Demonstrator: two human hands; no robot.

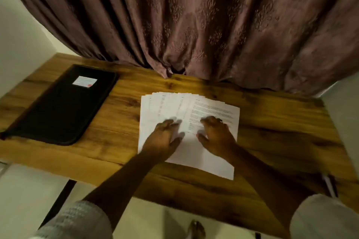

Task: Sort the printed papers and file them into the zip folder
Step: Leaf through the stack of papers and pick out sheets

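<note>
Several printed white papers [196,106] lie fanned out in an overlapping stack on the middle of the wooden table [108,153]. My left hand [165,137] rests flat on the left part of the stack, fingers spread. On the right part my right hand [215,137] presses down with its fingers straight, a ring on one of them. A black zip folder [62,108] with a small white label [84,81] lies closed at the table's left end, well apart from both hands.
A brown patterned curtain [194,25] hangs behind the table and touches its back edge. Pale walls stand on both sides. A pen-like object [329,185] lies near the table's right front corner. A foot [196,229] shows on the floor below.
</note>
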